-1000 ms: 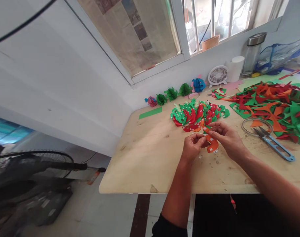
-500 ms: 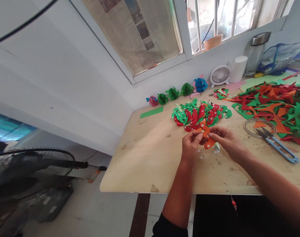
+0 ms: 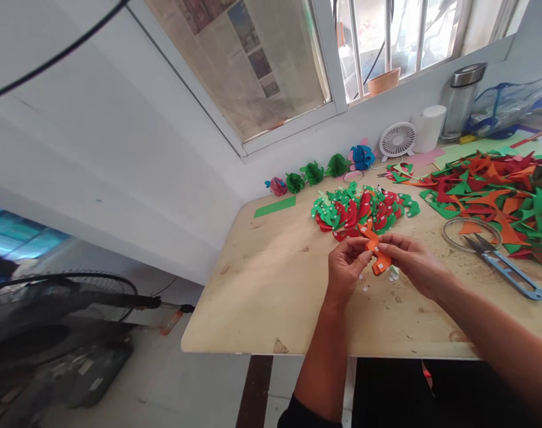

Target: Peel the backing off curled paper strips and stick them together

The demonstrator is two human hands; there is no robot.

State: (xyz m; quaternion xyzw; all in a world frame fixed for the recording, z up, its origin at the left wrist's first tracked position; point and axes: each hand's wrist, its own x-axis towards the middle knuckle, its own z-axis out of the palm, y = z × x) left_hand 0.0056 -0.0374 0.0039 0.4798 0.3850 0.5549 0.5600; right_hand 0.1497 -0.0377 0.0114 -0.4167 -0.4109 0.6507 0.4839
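An orange paper cutout [image 3: 381, 264] with small white squares on it is held between both hands, above the wooden table [image 3: 262, 285]. My left hand [image 3: 345, 261] pinches its left side with thumb and fingers. From the right, my right hand [image 3: 407, 258] grips the cutout's other edge, its fingertips partly hidden. Just beyond the hands lies a heap of green and red paper cutouts [image 3: 342, 208], many bearing white squares too. Tiny white paper bits [image 3: 365, 289] are scattered on the tabletop below my hands.
Blue-handled snips [image 3: 511, 270] and a metal ring [image 3: 447, 229] lie at the right, beside a large pile of paper scraps [image 3: 511, 196]. Along the wall stand folded green paper balls [image 3: 314, 172], a small white fan [image 3: 398, 141] and a glass bottle [image 3: 462, 104]. A green strip [image 3: 275, 206] lies at back left.
The orange cutout has turned and tilted slightly between my fingers, its lower end shifting a little right. Both hands keep their hold; the view has moved slightly.
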